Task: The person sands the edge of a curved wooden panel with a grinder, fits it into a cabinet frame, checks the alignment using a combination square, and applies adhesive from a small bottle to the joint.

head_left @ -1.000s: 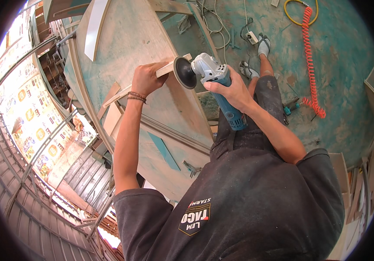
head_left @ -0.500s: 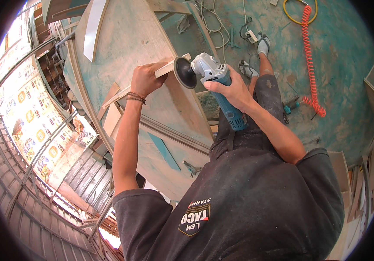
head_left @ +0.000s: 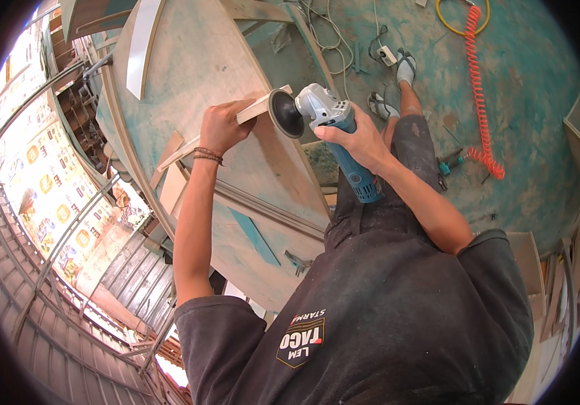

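Observation:
My right hand [head_left: 362, 140] is wrapped round the blue body of an angle grinder [head_left: 344, 148] with a grey metal head. Its round black disc [head_left: 285, 113] faces left, against or very close to the end of a narrow wooden strip [head_left: 255, 108]; contact cannot be made out exactly. Gripping that strip is my left hand [head_left: 226, 126], closed a little to the left of the disc, with a brown bracelet on the wrist. The strip slants down to the left over the wooden worktable [head_left: 195, 67]. Part of it is hidden behind my hand.
A long white strip [head_left: 144, 47] lies on the table's far part. Nearer are a teal strip [head_left: 255, 235] and a small clamp-like tool [head_left: 296, 262]. Cables [head_left: 334, 47], a power socket [head_left: 387, 56], an orange coiled air hose [head_left: 477, 88] and an air tool [head_left: 450, 163] lie on the floor.
The view has shifted very slightly. Both hands, the grinder and the wooden strip keep nearly the same places relative to each other.

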